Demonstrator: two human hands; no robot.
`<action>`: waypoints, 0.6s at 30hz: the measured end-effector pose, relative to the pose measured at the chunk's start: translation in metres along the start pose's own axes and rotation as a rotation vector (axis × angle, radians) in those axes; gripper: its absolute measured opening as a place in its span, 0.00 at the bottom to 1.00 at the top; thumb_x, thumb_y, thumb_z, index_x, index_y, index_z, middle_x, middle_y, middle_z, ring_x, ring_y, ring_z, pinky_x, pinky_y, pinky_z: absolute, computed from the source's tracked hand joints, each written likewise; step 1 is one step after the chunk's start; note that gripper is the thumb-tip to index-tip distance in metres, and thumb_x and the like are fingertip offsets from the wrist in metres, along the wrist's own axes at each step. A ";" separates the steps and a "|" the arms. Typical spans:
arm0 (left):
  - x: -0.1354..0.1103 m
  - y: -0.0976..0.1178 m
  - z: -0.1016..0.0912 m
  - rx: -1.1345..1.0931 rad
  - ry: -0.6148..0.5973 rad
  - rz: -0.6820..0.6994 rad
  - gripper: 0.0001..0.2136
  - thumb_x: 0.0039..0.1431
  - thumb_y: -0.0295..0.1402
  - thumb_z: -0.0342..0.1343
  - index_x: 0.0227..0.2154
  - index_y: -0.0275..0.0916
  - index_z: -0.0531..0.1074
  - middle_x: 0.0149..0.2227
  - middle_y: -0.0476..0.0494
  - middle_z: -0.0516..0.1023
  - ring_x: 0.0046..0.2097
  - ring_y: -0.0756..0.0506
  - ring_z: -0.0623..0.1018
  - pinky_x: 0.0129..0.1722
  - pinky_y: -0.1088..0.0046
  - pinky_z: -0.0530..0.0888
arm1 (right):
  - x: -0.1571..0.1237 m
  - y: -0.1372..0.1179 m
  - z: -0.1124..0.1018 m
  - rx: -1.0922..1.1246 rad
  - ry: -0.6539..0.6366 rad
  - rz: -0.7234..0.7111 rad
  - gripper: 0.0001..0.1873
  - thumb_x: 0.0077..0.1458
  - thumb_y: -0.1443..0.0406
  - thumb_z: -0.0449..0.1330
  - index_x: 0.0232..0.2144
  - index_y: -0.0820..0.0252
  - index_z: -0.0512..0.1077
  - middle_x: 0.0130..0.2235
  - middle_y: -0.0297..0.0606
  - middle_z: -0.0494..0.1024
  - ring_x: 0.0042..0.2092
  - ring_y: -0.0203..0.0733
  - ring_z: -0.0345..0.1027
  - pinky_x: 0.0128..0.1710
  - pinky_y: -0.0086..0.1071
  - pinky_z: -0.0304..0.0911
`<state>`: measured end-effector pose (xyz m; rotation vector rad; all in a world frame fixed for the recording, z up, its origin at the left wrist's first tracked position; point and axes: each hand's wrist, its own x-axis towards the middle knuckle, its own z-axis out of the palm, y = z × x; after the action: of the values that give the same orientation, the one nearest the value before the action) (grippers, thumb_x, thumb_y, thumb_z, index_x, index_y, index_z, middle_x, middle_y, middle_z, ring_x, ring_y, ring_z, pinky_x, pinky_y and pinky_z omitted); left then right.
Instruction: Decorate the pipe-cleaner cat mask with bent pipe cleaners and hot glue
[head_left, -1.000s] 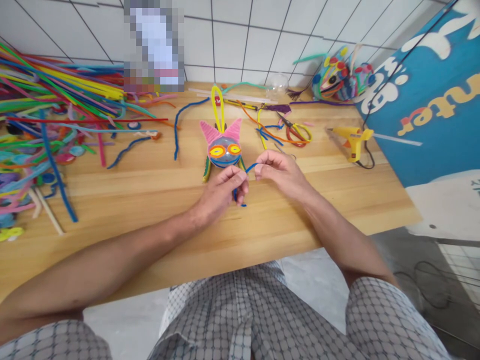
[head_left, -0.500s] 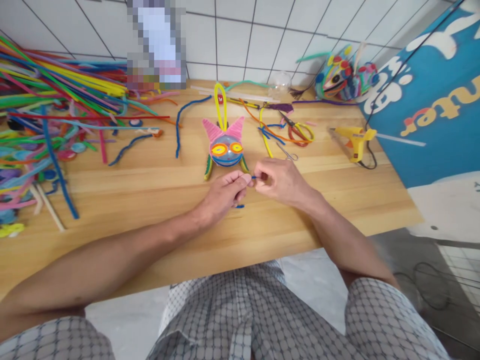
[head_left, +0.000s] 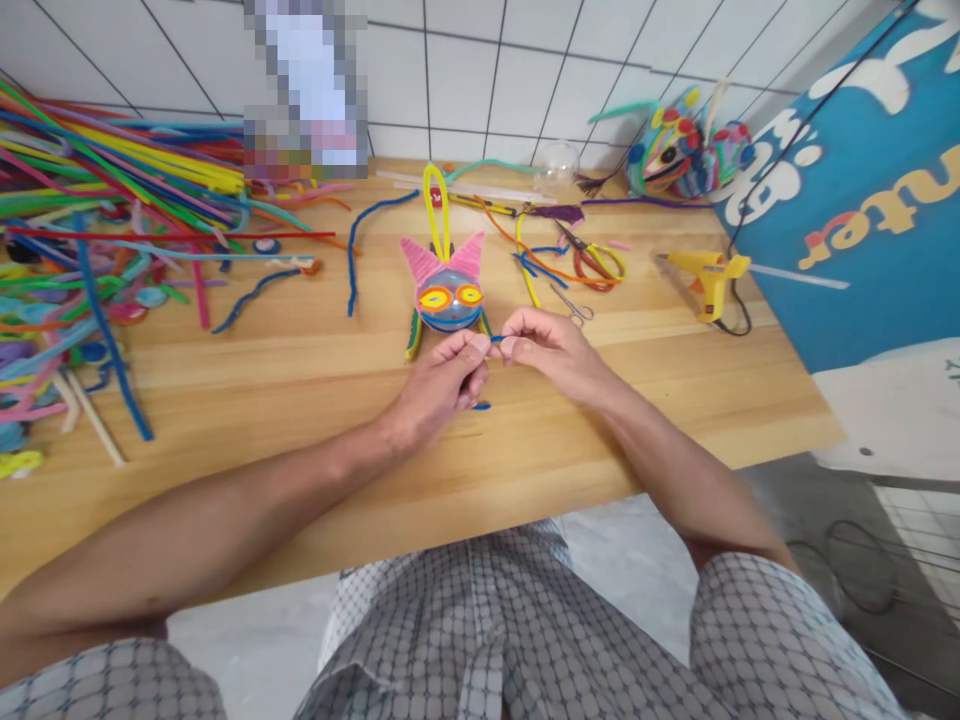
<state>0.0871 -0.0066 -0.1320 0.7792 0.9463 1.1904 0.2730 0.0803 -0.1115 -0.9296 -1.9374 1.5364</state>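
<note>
Between my two hands is a short blue pipe cleaner (head_left: 496,339), pinched from both sides. My left hand (head_left: 450,378) is closed on one end, and a blue tip shows below its fingers. My right hand (head_left: 546,348) pinches the other end, thumb against forefinger. Just beyond them sits a cat-like ornament (head_left: 450,290) with a clear ball body, pink ears, yellow and orange eyes and a yellow loop on top. Green and yellow legs stick out at its base; the right one is partly hidden by my hands.
Many coloured pipe cleaners (head_left: 112,170) are heaped at the left. Behind my right hand lie orange-handled scissors (head_left: 596,265), small metal scissors (head_left: 576,310) and loose pipe cleaner pieces. A yellow glue gun (head_left: 709,280) rests at the right, and a colourful fish-like craft (head_left: 675,150) stands by the wall.
My right hand has shifted slightly left and up, its fingers now flatter over the blue pipe cleaner. My left hand has moved slightly up and left. Both still grip it.
</note>
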 end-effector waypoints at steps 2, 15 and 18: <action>0.001 0.000 -0.001 0.027 0.002 -0.011 0.21 0.63 0.53 0.72 0.34 0.41 0.73 0.20 0.58 0.67 0.20 0.54 0.59 0.22 0.78 0.58 | 0.000 -0.001 -0.001 -0.014 -0.001 0.011 0.14 0.59 0.53 0.68 0.33 0.55 0.72 0.31 0.30 0.75 0.34 0.38 0.64 0.37 0.34 0.59; -0.007 0.003 0.000 0.474 -0.088 0.194 0.20 0.71 0.46 0.59 0.24 0.41 0.68 0.22 0.53 0.67 0.26 0.51 0.64 0.30 0.73 0.63 | -0.003 -0.018 -0.032 -0.058 -0.473 0.226 0.11 0.56 0.59 0.66 0.25 0.56 0.74 0.24 0.27 0.73 0.28 0.34 0.65 0.32 0.32 0.58; -0.006 0.005 -0.002 0.479 -0.077 0.229 0.20 0.72 0.45 0.60 0.25 0.41 0.69 0.22 0.53 0.67 0.26 0.51 0.65 0.30 0.74 0.62 | -0.003 -0.017 -0.034 0.005 -0.479 0.234 0.15 0.59 0.57 0.68 0.25 0.56 0.75 0.24 0.29 0.74 0.29 0.36 0.67 0.33 0.33 0.61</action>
<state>0.0828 -0.0114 -0.1269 1.3356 1.1165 1.1306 0.2961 0.0973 -0.0866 -0.8669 -2.2012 2.0482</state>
